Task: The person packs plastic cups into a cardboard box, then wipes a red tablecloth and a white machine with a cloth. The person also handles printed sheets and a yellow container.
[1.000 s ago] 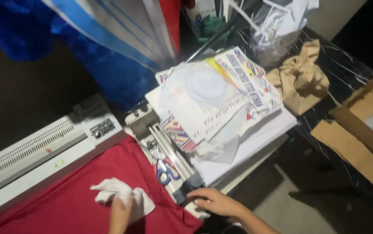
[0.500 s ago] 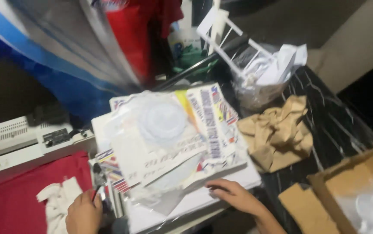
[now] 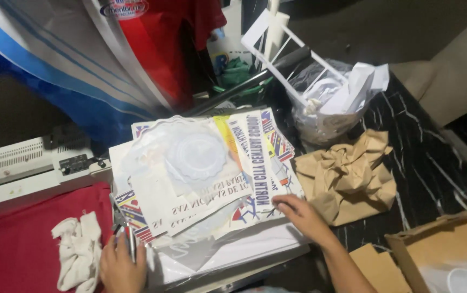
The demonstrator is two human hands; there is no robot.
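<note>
Right hand (image 3: 298, 214) at 5 o'clock of the printed sheet stack (image 3: 206, 173); fingers spread flat, tips pressing the stack's right edge, nothing pinched. Left hand (image 3: 120, 266) at 7 o'clock, fingers curled about a thin metal tool (image 3: 130, 241), maybe scissors; blurred, cannot tell for sure. Stack sits mid-frame on white boards, a translucent round-marked sheet on top. White rag (image 3: 79, 255) on red cloth (image 3: 22, 239) just beside the left hand. Laminator (image 3: 27, 163) at 9 o'clock. Crumpled brown paper (image 3: 347, 179) at 3 o'clock on the dark desk (image 3: 429, 157); bag of paper scraps (image 3: 331, 108) at 1 o'clock.

Judgement: sheets are loose and overlapping, so flat, even pressure keeps them from sliding; tool tip best kept clear of the prints.
</note>
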